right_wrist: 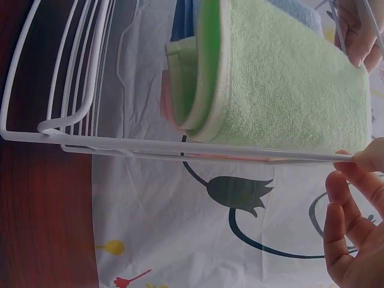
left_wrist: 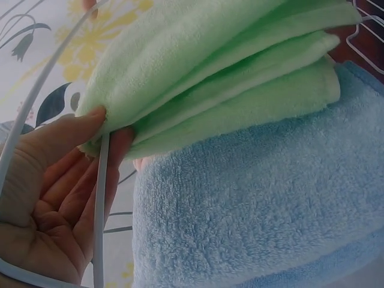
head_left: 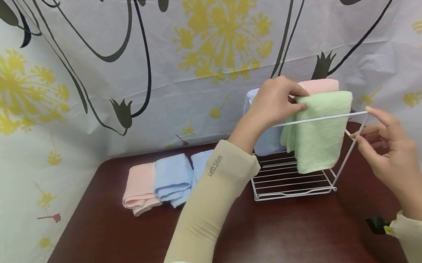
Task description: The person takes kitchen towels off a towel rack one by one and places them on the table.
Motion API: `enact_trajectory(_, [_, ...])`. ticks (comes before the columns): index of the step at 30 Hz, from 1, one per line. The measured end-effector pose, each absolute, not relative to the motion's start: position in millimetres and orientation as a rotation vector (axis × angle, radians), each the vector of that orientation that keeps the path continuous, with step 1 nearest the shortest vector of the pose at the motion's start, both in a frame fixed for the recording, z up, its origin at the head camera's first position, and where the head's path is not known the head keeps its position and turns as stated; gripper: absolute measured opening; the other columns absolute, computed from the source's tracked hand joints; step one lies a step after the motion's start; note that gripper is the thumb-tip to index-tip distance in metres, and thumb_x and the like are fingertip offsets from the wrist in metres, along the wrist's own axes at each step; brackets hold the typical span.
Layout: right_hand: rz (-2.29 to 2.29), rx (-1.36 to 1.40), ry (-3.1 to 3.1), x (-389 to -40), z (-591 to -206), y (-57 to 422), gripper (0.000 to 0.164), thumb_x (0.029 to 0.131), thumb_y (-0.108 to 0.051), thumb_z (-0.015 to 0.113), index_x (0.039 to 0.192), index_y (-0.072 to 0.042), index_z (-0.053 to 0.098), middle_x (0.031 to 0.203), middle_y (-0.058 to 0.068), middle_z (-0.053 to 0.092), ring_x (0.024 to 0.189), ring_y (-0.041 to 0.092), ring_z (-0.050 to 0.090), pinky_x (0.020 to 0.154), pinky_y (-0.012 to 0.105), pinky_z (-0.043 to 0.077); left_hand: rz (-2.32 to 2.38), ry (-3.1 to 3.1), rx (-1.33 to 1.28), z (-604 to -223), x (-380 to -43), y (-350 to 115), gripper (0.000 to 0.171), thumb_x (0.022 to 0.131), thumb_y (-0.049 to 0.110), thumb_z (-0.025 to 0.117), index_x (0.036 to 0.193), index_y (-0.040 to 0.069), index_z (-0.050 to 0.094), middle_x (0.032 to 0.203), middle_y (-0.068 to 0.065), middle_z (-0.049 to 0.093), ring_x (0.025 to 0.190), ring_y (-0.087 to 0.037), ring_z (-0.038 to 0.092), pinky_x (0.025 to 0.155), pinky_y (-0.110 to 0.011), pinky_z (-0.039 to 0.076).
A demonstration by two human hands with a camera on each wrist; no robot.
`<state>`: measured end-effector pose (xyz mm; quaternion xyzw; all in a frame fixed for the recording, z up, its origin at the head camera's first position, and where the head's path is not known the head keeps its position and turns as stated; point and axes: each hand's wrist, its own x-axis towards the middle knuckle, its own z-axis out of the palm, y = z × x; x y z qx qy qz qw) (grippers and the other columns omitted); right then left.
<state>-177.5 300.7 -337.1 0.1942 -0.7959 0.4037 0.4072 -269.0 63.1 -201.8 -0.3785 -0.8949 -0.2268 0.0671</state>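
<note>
A light green towel (head_left: pixel 325 132) hangs folded over a bar of the white wire rack (head_left: pixel 295 194). My left hand (head_left: pixel 275 101) pinches its upper left edge between thumb and fingers. In the left wrist view, the left hand (left_wrist: pixel 60 192) has a rack bar running between its thumb and fingers beneath the green towel (left_wrist: pixel 198 66). Holding the rack's right side near the upper corner is my right hand (head_left: pixel 388 147), thumb and fingers on the wire. Behind the green towel hang a blue towel (head_left: pixel 267 140) and a pink towel (head_left: pixel 318 86), partly hidden.
On the dark red table (head_left: pixel 123 252), left of the rack, lie a folded pink towel (head_left: pixel 141 184) and a folded blue towel (head_left: pixel 173 176). Another blue towel (head_left: pixel 200 161) is partly behind my left sleeve. A patterned sheet (head_left: pixel 173 67) hangs behind the table.
</note>
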Motion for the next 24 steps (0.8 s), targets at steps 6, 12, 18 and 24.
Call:
enact_trajectory(6, [1.022, 0.484, -2.012, -176, -337, 301, 0.065, 0.083, 0.02, 0.058, 0.143, 0.002, 0.043, 0.097, -0.035, 0.06, 0.079, -0.019, 0.057, 0.07, -0.002, 0.041, -0.709, -2.665, -1.087, -203, -267, 60, 0.024, 0.093, 0.019, 0.069, 0.115, 0.024, 0.076, 0.109, 0.012, 0.075, 0.087, 0.0, 0.061, 0.074, -0.009, 0.042])
enact_trajectory(12, [1.021, 0.491, -2.003, -177, -337, 301, 0.063, 0.083, 0.019, 0.058, 0.143, 0.003, 0.043, 0.097, -0.034, 0.061, 0.077, -0.019, 0.057, 0.07, -0.001, 0.041, -0.802, -2.616, -1.05, -205, -265, 57, 0.025, 0.092, 0.018, 0.069, 0.115, 0.023, 0.076, 0.11, 0.008, 0.075, 0.086, 0.001, 0.065, 0.075, -0.007, 0.042])
enact_trajectory(18, [1.021, 0.491, -1.993, -177, -337, 301, 0.062, 0.084, 0.017, 0.059, 0.142, 0.004, 0.044, 0.097, -0.035, 0.061, 0.082, -0.019, 0.058, 0.07, -0.002, 0.041, -0.85, -2.582, -1.056, -205, -264, 56, 0.024, 0.093, 0.019, 0.068, 0.115, 0.023, 0.076, 0.105, 0.007, 0.076, 0.082, 0.003, 0.066, 0.073, -0.007, 0.042])
enact_trajectory(24, [1.026, 0.483, -1.998, -175, -337, 300, 0.063, 0.083, 0.018, 0.059, 0.142, 0.003, 0.043, 0.097, -0.035, 0.061, 0.083, -0.018, 0.058, 0.07, -0.002, 0.042, -0.852, -2.529, -1.074, -205, -261, 51, 0.023, 0.094, 0.02, 0.067, 0.115, 0.023, 0.076, 0.104, 0.007, 0.077, 0.083, 0.002, 0.067, 0.073, -0.006, 0.043])
